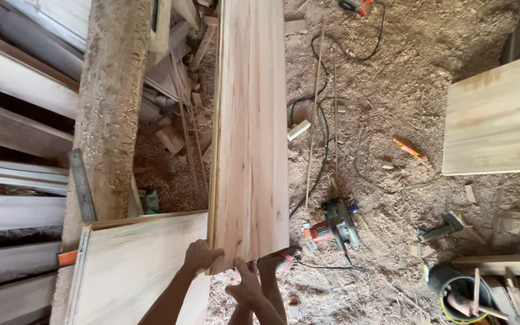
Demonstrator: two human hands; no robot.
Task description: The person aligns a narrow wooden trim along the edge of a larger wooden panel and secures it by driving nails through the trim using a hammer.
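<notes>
A long pale wooden board (249, 120) stretches away from me, with its near end held up over the sawdust floor. My left hand (201, 255) grips the near left corner of the board. My right hand (245, 287) holds the near end from below, next to my foot in a pink-strapped sandal (275, 263). A second pale panel (142, 265) lies flat just left of my hands, with its edge beside the board.
A rough sawdust-covered beam (112, 102) with a metal ruler (82, 185) runs along the left, with stacked planks beyond. A circular saw (334, 225), black cables (320, 126), offcuts and an orange marker (409, 149) litter the floor. Another panel (498, 117) lies right; a bucket (461, 292) stands lower right.
</notes>
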